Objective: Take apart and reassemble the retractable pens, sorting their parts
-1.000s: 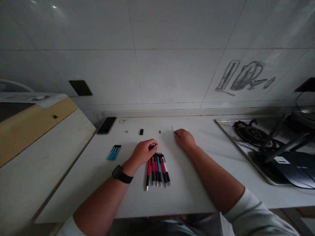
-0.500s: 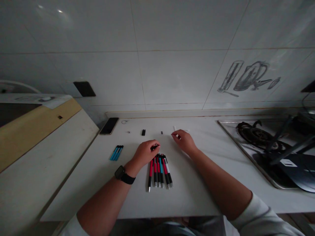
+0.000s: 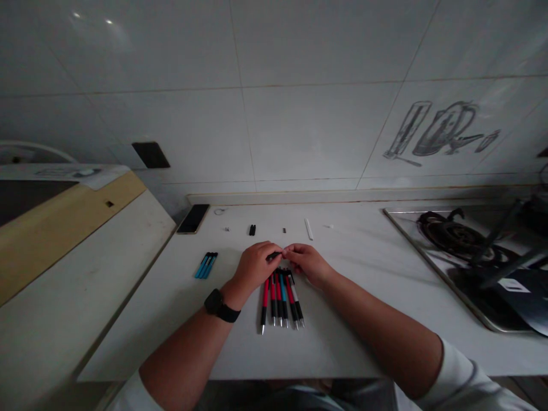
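My left hand (image 3: 255, 266), a black watch on its wrist, is closed on a small black pen part (image 3: 274, 256). Its fingertips meet those of my right hand (image 3: 306, 263), which is pinched closed right at that part; what the right fingers hold is too small to make out. Both hands sit just above a row of several red, blue and white pens (image 3: 281, 298) lying side by side on the white counter (image 3: 355, 319). Further back lie a white refill tube (image 3: 309, 228), a tiny black piece (image 3: 283, 230) and a black cap (image 3: 252, 230).
Blue pen barrels (image 3: 206, 265) lie to the left, a dark phone (image 3: 193, 218) at the back left corner. A gas stove (image 3: 466, 251) fills the right side. A yellow-and-white lidded appliance (image 3: 64, 228) stands at the left. Tiled wall behind.
My right hand left the white refill tube at the back and came left and nearer, meeting my left hand over the pens. The left hand barely moved.
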Motion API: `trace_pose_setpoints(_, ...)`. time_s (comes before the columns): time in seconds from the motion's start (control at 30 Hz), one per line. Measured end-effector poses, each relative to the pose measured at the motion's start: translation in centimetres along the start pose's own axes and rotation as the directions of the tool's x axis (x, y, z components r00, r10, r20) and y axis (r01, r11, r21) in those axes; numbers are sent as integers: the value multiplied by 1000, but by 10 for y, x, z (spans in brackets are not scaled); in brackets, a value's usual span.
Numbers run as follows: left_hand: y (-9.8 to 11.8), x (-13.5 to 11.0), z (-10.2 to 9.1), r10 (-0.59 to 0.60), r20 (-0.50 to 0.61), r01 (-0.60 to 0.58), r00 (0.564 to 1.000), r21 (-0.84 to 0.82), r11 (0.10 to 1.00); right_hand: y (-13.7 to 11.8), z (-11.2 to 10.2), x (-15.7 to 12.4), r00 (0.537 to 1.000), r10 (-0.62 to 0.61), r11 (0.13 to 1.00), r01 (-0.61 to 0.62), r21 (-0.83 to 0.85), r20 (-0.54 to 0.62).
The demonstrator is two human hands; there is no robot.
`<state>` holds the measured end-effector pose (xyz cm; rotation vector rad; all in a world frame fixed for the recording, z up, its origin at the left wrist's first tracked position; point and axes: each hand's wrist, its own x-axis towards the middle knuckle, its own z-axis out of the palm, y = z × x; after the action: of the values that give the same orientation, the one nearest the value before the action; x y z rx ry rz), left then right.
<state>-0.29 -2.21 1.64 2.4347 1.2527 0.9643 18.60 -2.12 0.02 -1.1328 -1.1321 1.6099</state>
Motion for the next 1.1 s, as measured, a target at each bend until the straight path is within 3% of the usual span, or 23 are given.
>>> trace_pose_setpoints(0.27,-1,-1,0,9,-5,-9,1000,-17,1000,-1,1,-1,999,32,998,-31,58,-14)
trace_pose_setpoints(0.37,-2,-1,-1,-56,-20,55,998,-50,997,-1,-4,4,997,-57,998,57,-14,-42)
trace_pose_setpoints(0.47,-8,-2,-2,-161,-53,157,986,-67,985,-4,-21,12,975,-208,961,189,-199,-79)
trace_pose_setpoints(0.53,-13,-2,-3,-195,-69,189,978,-81,979,-7,-37,18,934,-341,870,270,-411,-109)
trace_pose_setpoints(0.6,-18,-2,-5,-206,-84,199,975,-87,976,-13,-55,23,868,-482,715,309,-627,-121)
trace_pose_setpoints(0.7,-23,1,-7,-225,-100,218,969,-76,973,-25,-74,32,834,-552,485,312,-817,-10)
trace_pose_setpoints(0.87,-26,4,-10,-229,-100,221,968,-86,971,-53,-71,64,934,-313,234,250,-939,171)
trace_pose_setpoints(0.97,-29,4,-12,-220,-100,212,970,-83,974,-66,-59,88,977,-141,125,178,-976,160)
trace_pose_setpoints(1.1,-33,4,-13,-225,-114,219,968,-68,973,-74,-47,114,990,9,70,137,-988,138)
